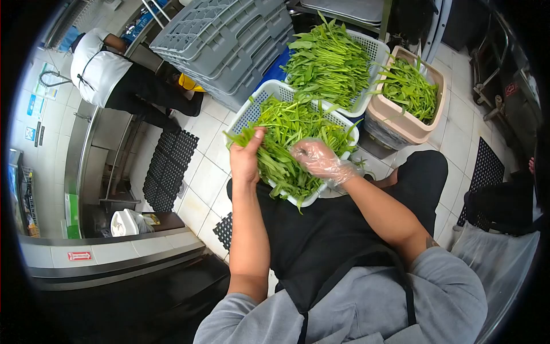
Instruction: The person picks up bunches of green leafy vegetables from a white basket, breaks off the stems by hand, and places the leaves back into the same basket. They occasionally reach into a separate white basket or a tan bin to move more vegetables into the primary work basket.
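My left hand is closed around a bunch of water spinach, leafy tips poking out past the thumb. It is over the left side of a white perforated basket full of loose green leaves and stems. My right hand, in a clear plastic glove, has its fingers curled in over the same basket, close to the bunch. Whatever lies inside those fingers is hidden. Behind, a second white basket carries a neat pile of long-stemmed water spinach.
To the right, a tan bin holds more greens. Stacked grey crates rise behind the baskets. A co-worker bends at a steel counter on the left. Black mats lie on the tiled floor.
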A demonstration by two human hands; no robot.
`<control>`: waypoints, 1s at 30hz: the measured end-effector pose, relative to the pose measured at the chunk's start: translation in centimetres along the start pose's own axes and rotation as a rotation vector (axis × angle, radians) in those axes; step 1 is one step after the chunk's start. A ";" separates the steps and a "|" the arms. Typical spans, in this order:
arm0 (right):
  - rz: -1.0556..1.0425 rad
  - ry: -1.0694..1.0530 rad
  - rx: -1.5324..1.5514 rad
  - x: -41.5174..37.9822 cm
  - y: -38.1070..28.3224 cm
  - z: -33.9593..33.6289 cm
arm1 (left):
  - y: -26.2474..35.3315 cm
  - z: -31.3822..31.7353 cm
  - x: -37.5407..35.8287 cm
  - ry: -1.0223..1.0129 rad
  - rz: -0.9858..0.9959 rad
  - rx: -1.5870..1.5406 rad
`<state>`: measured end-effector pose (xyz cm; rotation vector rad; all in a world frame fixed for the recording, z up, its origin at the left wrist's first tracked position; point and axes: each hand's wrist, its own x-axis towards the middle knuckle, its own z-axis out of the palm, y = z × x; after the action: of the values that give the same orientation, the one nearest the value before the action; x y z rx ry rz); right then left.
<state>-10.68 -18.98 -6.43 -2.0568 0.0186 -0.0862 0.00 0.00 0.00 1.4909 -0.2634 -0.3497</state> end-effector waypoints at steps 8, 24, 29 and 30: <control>-0.275 0.452 0.076 -0.1 -3.4 1.0 | 0.9 1.6 -0.5 -0.022 0.055 -0.049; 0.147 0.440 0.584 -0.4 -0.9 -4.7 | 0.6 2.4 -2.8 0.351 0.203 0.014; 0.226 0.298 0.657 -0.1 -1.2 -7.2 | 5.6 4.5 -4.2 -0.001 0.099 0.407; 0.217 0.253 0.614 -0.1 -1.8 -7.6 | 5.5 5.4 -3.8 -0.071 0.127 0.510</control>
<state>-11.34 -24.85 -1.31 -1.4103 0.3315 -0.1908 -5.22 -3.31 5.99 1.9527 -0.5308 -0.2422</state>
